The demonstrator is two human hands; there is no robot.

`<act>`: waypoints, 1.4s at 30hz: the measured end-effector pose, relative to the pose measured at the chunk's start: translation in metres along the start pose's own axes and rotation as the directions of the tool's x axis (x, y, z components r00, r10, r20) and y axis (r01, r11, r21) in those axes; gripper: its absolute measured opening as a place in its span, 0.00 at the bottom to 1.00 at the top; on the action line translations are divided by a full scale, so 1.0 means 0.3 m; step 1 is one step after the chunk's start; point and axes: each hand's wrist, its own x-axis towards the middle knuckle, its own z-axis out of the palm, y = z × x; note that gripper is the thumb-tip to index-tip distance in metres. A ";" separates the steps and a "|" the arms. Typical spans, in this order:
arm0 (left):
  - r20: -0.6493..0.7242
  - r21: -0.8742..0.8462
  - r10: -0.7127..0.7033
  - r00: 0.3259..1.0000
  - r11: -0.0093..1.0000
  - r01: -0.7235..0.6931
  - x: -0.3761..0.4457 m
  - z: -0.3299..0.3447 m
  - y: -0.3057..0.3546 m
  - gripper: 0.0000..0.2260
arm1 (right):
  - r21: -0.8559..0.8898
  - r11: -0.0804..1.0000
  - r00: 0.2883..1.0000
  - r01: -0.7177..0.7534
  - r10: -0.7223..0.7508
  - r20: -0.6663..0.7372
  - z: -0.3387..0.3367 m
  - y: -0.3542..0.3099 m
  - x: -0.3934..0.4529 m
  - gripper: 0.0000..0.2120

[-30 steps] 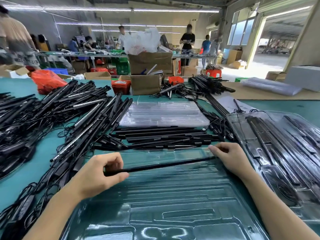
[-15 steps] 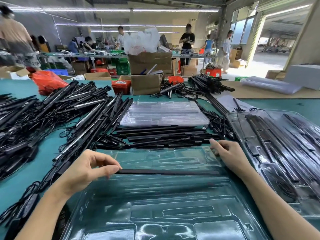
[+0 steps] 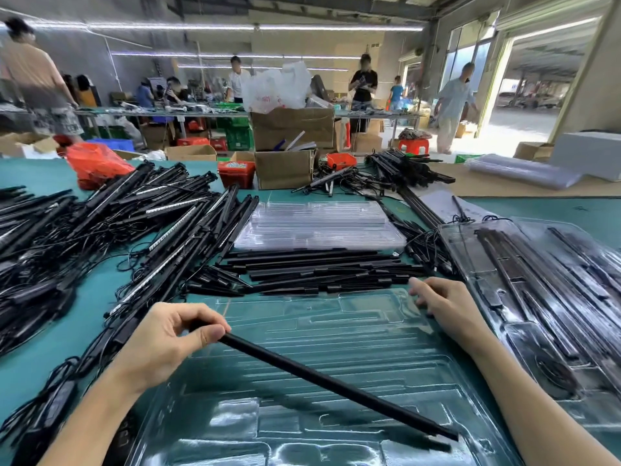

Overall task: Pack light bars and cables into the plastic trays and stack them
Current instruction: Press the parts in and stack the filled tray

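A clear plastic tray [image 3: 336, 331] lies on the green table right in front of me. My left hand [image 3: 168, 341] pinches one end of a thin black light bar [image 3: 336, 383], which slants down to the right above the tray's grooves. My right hand [image 3: 447, 302] rests on the tray's far right corner with its fingers curled over the rim, off the bar. A row of loose black bars [image 3: 319, 270] lies just beyond the tray. Behind them sits a stack of clear trays [image 3: 319, 227].
A filled tray [image 3: 537, 297] holding bars and cables lies at my right. Big heaps of black bars and cables [image 3: 100, 237] cover the table's left side. Cardboard boxes [image 3: 285, 169], red bins and an orange bag stand at the far edge. Several people work behind.
The bar lay level across the tray's upper groove with a hand at each end. Now my right hand is off it and my left hand has swung it diagonally toward me.
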 end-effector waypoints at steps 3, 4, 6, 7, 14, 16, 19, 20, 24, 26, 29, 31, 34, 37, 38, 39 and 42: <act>-0.004 0.090 -0.026 1.000 0.996 0.026 -0.010 0.013 -0.016 0.02 | -0.004 1.000 1.000 0.006 -0.006 -0.001 -0.001 0.000 0.000 0.15; -0.009 0.132 -0.017 1.000 0.991 0.018 -0.013 0.018 -0.019 0.02 | -0.009 1.000 1.000 0.010 -0.010 -0.002 -0.001 0.000 0.000 0.15; -0.047 0.160 0.015 0.999 0.987 -0.007 -0.016 0.022 -0.022 0.02 | -0.017 1.000 1.000 0.015 -0.015 -0.002 -0.002 -0.001 0.001 0.16; -0.074 0.148 0.032 0.997 0.989 -0.021 -0.016 0.022 -0.022 0.03 | -0.020 1.000 1.000 0.017 -0.017 0.000 -0.002 0.000 0.000 0.16; -0.019 0.159 0.013 1.000 0.987 -0.010 -0.033 0.031 -0.022 0.03 | -0.025 0.999 1.000 0.022 -0.022 0.005 -0.003 -0.005 -0.007 0.15; 0.016 0.212 0.027 0.999 0.977 -0.030 -0.037 0.024 -0.021 0.05 | -0.022 0.999 1.000 0.025 -0.025 0.006 -0.003 -0.008 -0.008 0.14; 0.030 0.243 0.048 0.998 0.968 -0.054 -0.043 0.016 -0.023 0.05 | -0.030 0.999 0.999 0.035 -0.035 0.009 -0.005 -0.008 -0.011 0.14; 0.046 0.259 0.053 0.998 0.964 -0.063 -0.042 0.016 -0.021 0.05 | -0.032 0.999 0.999 0.035 -0.035 0.010 -0.006 -0.008 -0.010 0.14; 0.150 0.338 0.037 0.988 0.937 -0.086 -0.043 0.016 -0.021 0.06 | -0.029 0.999 0.999 0.042 -0.041 0.012 -0.006 -0.010 -0.009 0.14; 0.187 0.388 0.036 0.982 0.915 -0.107 -0.049 0.012 -0.017 0.07 | -0.029 0.998 0.999 0.049 -0.049 0.018 -0.008 -0.010 -0.008 0.13; 0.239 0.485 0.040 0.970 0.861 -0.155 -0.059 0.012 -0.003 0.17 | -0.034 0.998 0.998 0.053 -0.052 0.029 -0.008 -0.011 -0.006 0.12; 0.274 0.505 0.047 0.961 0.843 -0.186 -0.058 0.024 0.009 0.21 | -0.041 0.998 0.998 0.053 -0.052 0.028 -0.008 -0.011 -0.006 0.12; 0.318 0.473 0.060 0.946 0.855 -0.213 -0.059 0.038 0.011 0.21 | -0.050 0.998 0.999 0.049 -0.047 0.027 -0.006 -0.012 -0.008 0.12; 0.324 0.482 0.109 0.940 0.836 -0.263 -0.078 0.047 0.009 0.19 | -0.066 0.996 0.998 0.053 -0.051 0.026 -0.005 -0.014 -0.012 0.11; 0.322 0.483 0.113 0.940 0.835 -0.266 -0.085 0.049 0.011 0.19 | -0.068 0.996 0.998 0.053 -0.051 0.026 -0.006 -0.016 -0.013 0.11; 0.321 0.481 0.115 0.940 0.835 -0.266 -0.091 0.050 0.012 0.19 | -0.069 0.996 0.998 0.054 -0.052 0.028 -0.005 -0.018 -0.014 0.11; 0.322 0.448 0.113 0.940 0.856 -0.256 -0.095 0.053 0.008 0.18 | -0.072 0.996 0.998 0.057 -0.055 0.026 -0.007 -0.021 -0.015 0.11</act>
